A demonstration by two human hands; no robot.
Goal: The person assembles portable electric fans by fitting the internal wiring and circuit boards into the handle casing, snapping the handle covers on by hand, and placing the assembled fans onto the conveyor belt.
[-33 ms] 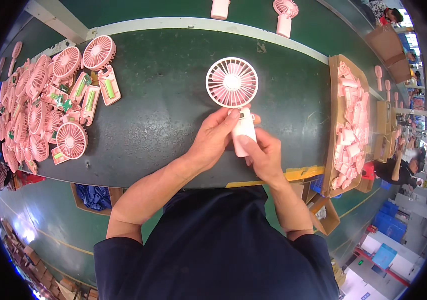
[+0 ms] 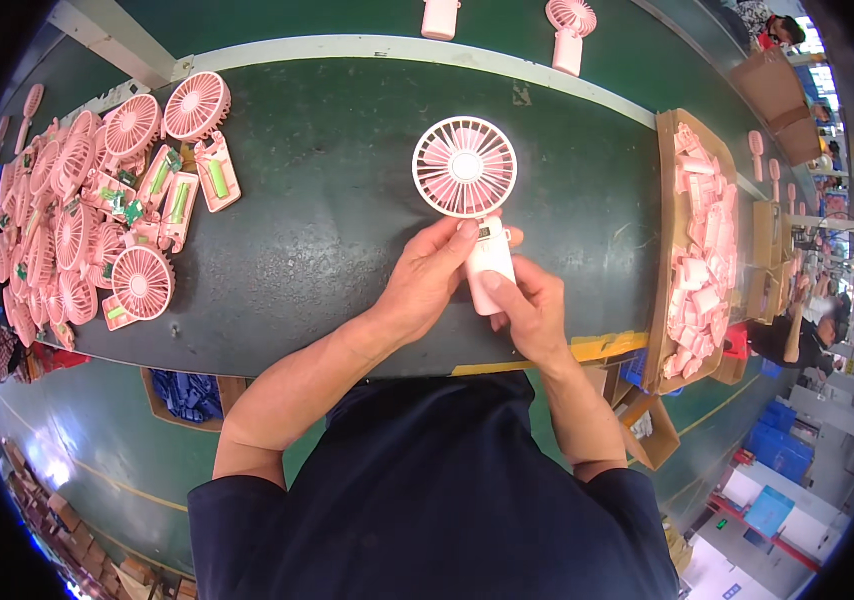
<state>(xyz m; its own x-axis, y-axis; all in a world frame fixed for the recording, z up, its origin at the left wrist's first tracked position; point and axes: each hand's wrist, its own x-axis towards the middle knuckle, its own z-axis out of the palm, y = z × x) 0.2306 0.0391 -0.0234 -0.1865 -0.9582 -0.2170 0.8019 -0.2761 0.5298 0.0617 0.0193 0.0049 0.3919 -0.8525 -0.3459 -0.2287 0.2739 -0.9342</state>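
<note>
- While the person holds one pink fan over the bench, its handle looks covered, so I'd call this one well along; whether that cover is fastened I cannot tell from where I stand.
- Just below the fan's round head, the left grip is narrow, pinching the handle's top with the thumb in front.
- Lower on the fan, the right grip is closed round the handle, thumb across its face.
- Well to the left of the fan, a heap of fans seems to be what is left: several lie uncovered, green batteries and circuit boards showing.
- Well to the right of the fan, a cardboard box is full of loose pink pieces, apparently unused.
</note>
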